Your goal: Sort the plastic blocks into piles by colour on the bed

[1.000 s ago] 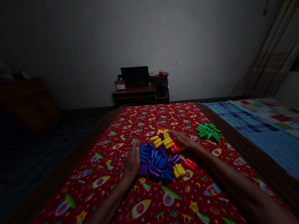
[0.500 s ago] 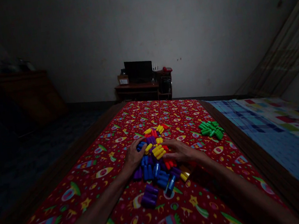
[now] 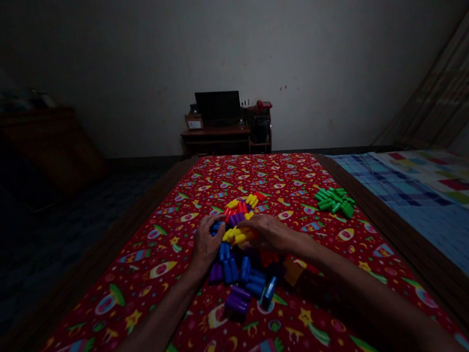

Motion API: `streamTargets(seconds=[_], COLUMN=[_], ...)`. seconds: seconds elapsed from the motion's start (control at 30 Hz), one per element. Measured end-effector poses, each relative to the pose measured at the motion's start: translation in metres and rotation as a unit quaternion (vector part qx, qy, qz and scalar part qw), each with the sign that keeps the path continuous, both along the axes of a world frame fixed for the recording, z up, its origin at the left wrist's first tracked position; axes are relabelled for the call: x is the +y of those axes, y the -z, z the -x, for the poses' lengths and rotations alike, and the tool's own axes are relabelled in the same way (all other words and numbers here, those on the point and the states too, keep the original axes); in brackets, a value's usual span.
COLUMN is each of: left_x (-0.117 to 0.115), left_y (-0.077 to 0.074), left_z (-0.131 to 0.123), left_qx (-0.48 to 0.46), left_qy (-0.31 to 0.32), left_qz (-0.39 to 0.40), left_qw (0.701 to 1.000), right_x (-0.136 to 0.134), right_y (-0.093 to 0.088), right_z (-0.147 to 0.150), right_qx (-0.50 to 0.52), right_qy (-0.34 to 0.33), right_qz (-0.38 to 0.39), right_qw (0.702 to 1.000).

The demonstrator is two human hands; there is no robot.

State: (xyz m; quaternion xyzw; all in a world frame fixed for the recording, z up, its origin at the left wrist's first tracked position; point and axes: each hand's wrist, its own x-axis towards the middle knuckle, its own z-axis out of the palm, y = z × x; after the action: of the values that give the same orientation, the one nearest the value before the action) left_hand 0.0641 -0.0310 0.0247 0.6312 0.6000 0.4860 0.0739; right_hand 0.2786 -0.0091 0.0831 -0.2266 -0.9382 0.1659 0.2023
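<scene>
My left hand [image 3: 208,241] curls around some blue plastic blocks [image 3: 217,227], each made of joined tubes, at the left side of a mixed pile. My right hand [image 3: 268,232] reaches over the pile from the right, its fingers bent on a yellow block [image 3: 244,234] that they partly cover. Purple blocks [image 3: 236,219] and red blocks [image 3: 242,207] lie just beyond the hands. Nearer to me are more blue blocks [image 3: 255,282] and a purple block [image 3: 238,300]. Some red pieces sit in the shade under my right hand.
A separate heap of green blocks [image 3: 334,201] lies to the right on the red patterned cloth [image 3: 166,319]. Bedding [image 3: 418,223] is spread along the right. A desk with a monitor [image 3: 218,107] stands at the far wall, and a wooden cabinet [image 3: 36,147] at the left.
My right hand has moved left and over the pile, and the yellow block has shifted left towards my left hand. My left hand remains around the blue blocks.
</scene>
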Motion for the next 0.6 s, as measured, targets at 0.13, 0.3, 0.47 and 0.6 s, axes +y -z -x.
streamTargets(seconds=[0.13,0.3,0.47,0.6], left_x=[-0.004,-0.01,-0.012,-0.016], left_y=[-0.003,-0.007,-0.008,-0.017], left_z=[-0.003,-0.013,-0.015,-0.018], left_qx=[0.061,0.162,0.141,0.029], left_qy=[0.017,0.133,0.089,0.031], left_qz=[-0.055,-0.043,-0.029,-0.006], left_qw=[0.997,0.977,0.986,0.999], right_x=[0.029,0.077,0.094,0.079], right_y=[0.003,0.021,0.043,0.029], right_z=[-0.024,-0.078,-0.106,-0.091], right_qx=[0.082,0.12,0.094,0.153], right_qy=[0.124,0.317,0.421,0.382], right_qz=[0.022,0.036,-0.017,-0.068], right_qw=[0.989,0.94,0.902,0.909])
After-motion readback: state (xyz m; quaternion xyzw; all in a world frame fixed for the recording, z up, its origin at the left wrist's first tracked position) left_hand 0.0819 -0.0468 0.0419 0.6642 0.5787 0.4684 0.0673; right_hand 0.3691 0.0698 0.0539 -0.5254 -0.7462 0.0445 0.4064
